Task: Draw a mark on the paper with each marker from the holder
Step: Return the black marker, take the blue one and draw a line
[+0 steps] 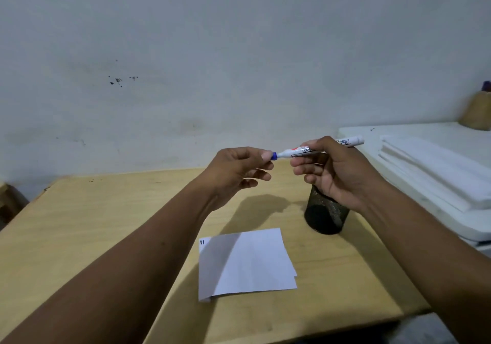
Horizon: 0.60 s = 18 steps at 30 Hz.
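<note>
A white marker (pixel 295 151) with a blue tip is lying almost level in the air above the worktop's far edge. The black mesh holder (pixel 324 214) is standing upright near the right edge. The white paper (pixel 247 262), bearing two short dark marks at its far-left corner, is lying flat toward the near edge.

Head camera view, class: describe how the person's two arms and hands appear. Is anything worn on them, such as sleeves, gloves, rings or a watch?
Both forearms are bare as far as the picture's lower edge, with no sleeve showing. The left hand and right hand wear no gloves. No watch, bracelet or ring shows on the visible sides of the wrists and fingers. A pale fingernail shows at the left hand's tip.
</note>
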Available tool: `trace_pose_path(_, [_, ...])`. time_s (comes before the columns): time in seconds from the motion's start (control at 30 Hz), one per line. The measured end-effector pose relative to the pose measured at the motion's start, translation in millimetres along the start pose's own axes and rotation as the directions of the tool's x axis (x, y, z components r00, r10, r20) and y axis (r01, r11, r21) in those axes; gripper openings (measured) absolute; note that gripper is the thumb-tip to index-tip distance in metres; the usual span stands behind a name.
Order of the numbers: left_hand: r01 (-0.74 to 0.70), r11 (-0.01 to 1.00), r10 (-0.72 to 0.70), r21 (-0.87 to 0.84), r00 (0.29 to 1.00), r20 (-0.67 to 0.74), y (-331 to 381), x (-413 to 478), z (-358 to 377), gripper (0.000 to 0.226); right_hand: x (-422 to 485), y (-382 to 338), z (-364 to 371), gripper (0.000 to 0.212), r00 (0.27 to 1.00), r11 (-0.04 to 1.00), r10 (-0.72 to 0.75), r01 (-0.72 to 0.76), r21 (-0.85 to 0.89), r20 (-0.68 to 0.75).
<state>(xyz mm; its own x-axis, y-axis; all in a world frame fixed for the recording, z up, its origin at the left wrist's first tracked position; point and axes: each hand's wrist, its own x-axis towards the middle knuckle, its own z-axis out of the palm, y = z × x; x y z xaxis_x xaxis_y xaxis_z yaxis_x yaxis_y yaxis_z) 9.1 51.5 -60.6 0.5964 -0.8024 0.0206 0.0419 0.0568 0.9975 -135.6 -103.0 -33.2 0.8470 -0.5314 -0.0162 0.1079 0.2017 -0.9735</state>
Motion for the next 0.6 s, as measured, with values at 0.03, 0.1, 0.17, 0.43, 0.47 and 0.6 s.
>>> trace_pose_path(0.03, [0.0, 1.0, 0.0, 0.004, 1.0, 0.011, 0, 3, 5, 0.009, 0, 0, -3, 0.019, 1.0, 1.0, -0.001, 0.0, -0.003, -0.005])
trace_pose_path(0.1, [-0.005, 1.0, 0.005, 0.006, 1.0, 0.023, 0, 7, 17, 0.009, 0, 1, -8, 0.017, 1.0, 1.0, -0.014, 0.014, -0.008, -0.009])
trace_pose_path(0.17, [-0.013, 1.0, 0.014, -0.025, 1.0, 0.018, 1, 12, 26, 0.01, 1, 1, -12, 0.015, 1.0, 1.0, -0.028, 0.029, 0.013, -0.012])
trace_pose_path(0.43, [-0.068, 0.991, 0.066, 0.119, 0.998, 0.015, 9, 32, 29, 0.012, 6, -27, -47, 0.047, 0.999, 0.967, 0.003, -0.013, -0.254, -0.039])
trace_pose_path(0.47, [-0.085, 0.985, 0.084, 0.149, 0.996, 0.008, 12, 34, 29, 0.011, 9, -29, -56, 0.054, 0.992, 0.949, -0.024, -0.016, -0.316, -0.122])
trace_pose_path(0.6, [-0.163, 0.915, 0.157, 0.368, 0.987, 0.045, 20, 39, 36, 0.014, 15, -19, -87, 0.054, 0.933, 0.8, -0.179, -0.047, -0.598, -0.312])
